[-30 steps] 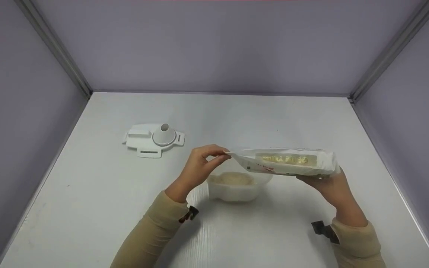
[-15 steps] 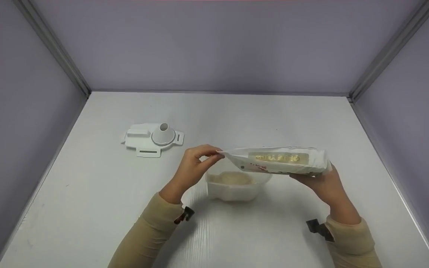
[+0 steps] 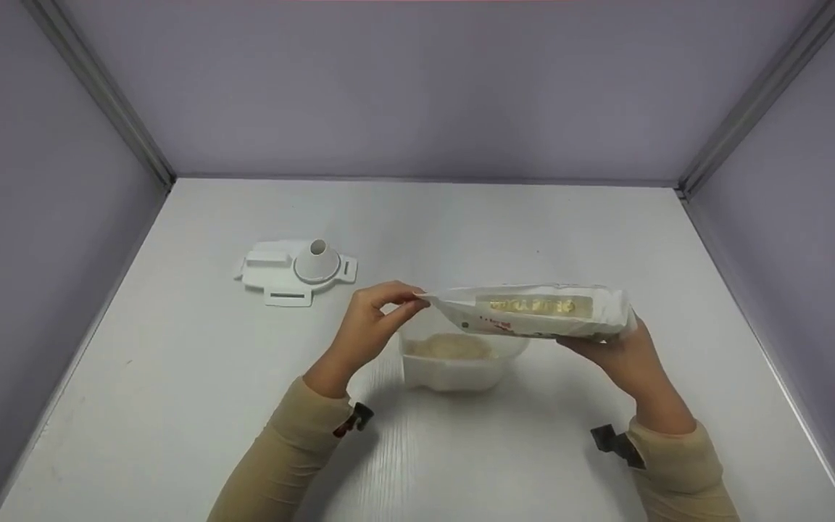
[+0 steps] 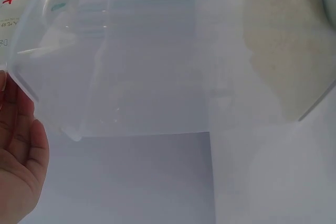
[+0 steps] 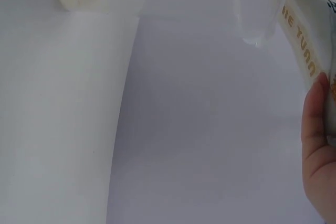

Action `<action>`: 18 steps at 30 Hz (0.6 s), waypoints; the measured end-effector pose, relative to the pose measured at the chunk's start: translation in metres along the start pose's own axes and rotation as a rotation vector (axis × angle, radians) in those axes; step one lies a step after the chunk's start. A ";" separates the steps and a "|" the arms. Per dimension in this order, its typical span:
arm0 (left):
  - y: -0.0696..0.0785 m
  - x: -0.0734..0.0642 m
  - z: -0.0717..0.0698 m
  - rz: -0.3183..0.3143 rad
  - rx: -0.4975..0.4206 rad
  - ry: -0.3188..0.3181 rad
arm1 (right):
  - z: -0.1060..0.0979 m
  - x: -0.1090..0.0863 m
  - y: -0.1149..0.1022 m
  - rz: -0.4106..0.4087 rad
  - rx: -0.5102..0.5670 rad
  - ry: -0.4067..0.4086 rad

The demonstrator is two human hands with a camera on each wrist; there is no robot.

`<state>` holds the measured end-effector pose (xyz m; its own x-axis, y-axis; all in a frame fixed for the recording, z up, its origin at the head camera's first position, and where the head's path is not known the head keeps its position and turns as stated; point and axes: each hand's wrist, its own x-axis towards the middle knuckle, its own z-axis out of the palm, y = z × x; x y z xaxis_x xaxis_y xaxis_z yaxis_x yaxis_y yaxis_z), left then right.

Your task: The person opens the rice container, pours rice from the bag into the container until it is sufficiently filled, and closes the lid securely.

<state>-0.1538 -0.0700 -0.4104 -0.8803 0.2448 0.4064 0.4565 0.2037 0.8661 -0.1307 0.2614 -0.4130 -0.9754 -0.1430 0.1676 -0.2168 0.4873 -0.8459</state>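
A white printed plastic bag [image 3: 454, 313] with a gold-lettered side panel is held sideways above a translucent tub [image 3: 454, 377]. Pale grain, probably rice, [image 3: 454, 346] lies heaped inside the tub. My left hand [image 3: 363, 326] pinches the bag's left end between thumb and fingers. At the other end, my right hand [image 3: 624, 355] grips the bag from below and behind, most of its fingers hidden. In the left wrist view the grain [image 4: 289, 40] shows through the tub's wall. The right wrist view has my thumb [image 5: 315, 119] along the bag.
A white plastic lid-like part [image 3: 272, 272] with a raised round spout lies at the back left of the white table [image 3: 171, 406]. Grey panels [image 3: 425, 87] enclose the back and both sides.
Both hands and the bag have shifted a little to the left over the tub, with slight camera motion. The holds on the bag look the same.
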 end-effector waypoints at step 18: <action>-0.008 -0.002 -0.008 0.042 -0.009 -0.028 | 0.004 0.002 -0.003 0.000 0.044 -0.019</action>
<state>-0.1565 -0.0798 -0.4161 -0.8565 0.2789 0.4343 0.4916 0.1846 0.8510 -0.1322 0.2558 -0.4121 -0.9744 -0.1592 0.1587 -0.2146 0.4489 -0.8674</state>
